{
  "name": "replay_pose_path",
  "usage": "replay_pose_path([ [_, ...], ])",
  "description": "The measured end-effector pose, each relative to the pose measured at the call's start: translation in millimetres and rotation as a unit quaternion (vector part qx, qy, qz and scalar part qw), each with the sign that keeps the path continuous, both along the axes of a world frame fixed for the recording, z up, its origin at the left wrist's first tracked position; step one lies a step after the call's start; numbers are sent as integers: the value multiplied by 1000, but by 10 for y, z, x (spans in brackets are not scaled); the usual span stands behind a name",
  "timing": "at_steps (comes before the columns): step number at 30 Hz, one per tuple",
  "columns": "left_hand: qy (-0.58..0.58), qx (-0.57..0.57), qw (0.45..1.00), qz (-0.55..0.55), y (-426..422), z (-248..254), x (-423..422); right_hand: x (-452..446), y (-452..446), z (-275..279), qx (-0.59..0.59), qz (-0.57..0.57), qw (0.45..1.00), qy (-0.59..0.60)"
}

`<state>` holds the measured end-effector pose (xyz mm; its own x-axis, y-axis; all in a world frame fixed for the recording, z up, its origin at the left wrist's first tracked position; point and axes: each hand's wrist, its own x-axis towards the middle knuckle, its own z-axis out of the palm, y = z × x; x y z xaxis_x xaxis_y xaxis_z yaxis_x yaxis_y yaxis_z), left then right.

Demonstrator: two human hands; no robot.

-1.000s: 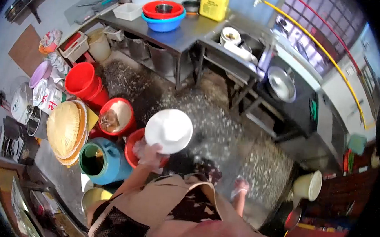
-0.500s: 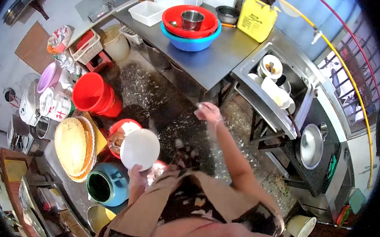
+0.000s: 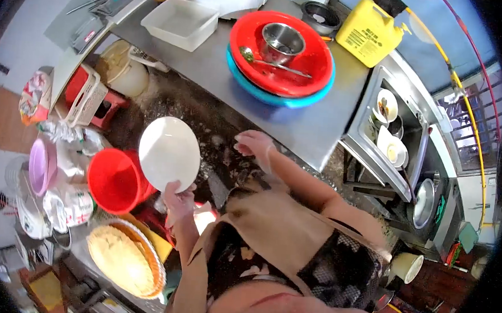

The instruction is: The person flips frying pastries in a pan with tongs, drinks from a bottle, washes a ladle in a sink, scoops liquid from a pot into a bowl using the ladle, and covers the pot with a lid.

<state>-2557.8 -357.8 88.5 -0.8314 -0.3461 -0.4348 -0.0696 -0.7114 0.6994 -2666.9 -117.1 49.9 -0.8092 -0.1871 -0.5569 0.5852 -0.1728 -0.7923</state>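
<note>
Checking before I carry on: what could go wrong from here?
The white plate might slip: only the left hand grips it, by its edge. If lowered, it might bump the red bucket, which it overlaps in view. Bowls sit in the sink, so adding it there might chip something.

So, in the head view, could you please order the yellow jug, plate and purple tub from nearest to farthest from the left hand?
1. Plate, in the left hand.
2. Purple tub, far left.
3. Yellow jug, at upper right.
</note>
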Motion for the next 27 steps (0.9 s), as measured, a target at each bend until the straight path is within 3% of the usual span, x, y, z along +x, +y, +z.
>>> replay_pose_path([
  [2, 74, -103, 992, -7, -352, -263, -562, -587, -321, -135, -12, 30, 999, 19],
  [3, 67, -247, 966, -34, -629, -440, -829, -902, -528, -289, -36, 38, 998, 26],
  [5, -3, -23, 998, 63, -864, -22, -1561, -1622, -1001, -332, -44, 107, 992, 43],
  [6, -67, -58, 996, -5, -1246, -112, -1776, -2059, -1283, -315, -55, 140, 987, 53],
  [8, 22, -183, 982, 30, -1593, -136, -2102, -2630, -1857, -122, -88, 104, 990, -34],
  [9, 45, -226, 972, 47, -1740, -54, -2248, -2786, -2118, 112, -77, 59, 995, -19],
  [11, -21, -64, 990, 123, -2014, 386, -2659, -3279, -2583, 451, -93, 110, 989, 13],
  [12, -23, -63, 989, 131, -2187, 393, -2815, -3520, -2787, 573, -108, 141, 983, 50],
  [16, -21, -77, 986, 146, -2840, 75, -3501, -4497, -3565, 700, -71, 239, 965, 82],
  [19, -53, -33, 986, 154, -3344, -133, -4229, -5240, -4059, 702, -92, 211, 971, 65],
  [20, -58, -33, 986, 154, -3647, -492, -4365, -5481, -4234, 658, -82, 199, 974, 73],
  [21, -53, -253, 962, 93, -4057, -1096, -4481, -5743, -4443, 552, -112, 175, 975, 74],
  [22, -25, -368, 928, 61, -4435, -1227, -4802, -6030, -4639, 523, -112, 170, 976, 73],
  [24, 26, -586, 809, 41, -5183, -1447, -5472, -6645, -5068, 527, -90, 122, 987, 56],
  [25, 58, -636, 765, 88, -5535, -1454, -5914, -6958, -5283, 530, -119, 121, 984, 50],
  [27, 140, -708, 680, 129, -5882, -965, -6676, -7429, -5797, 568, -149, 65, 987, 16],
])
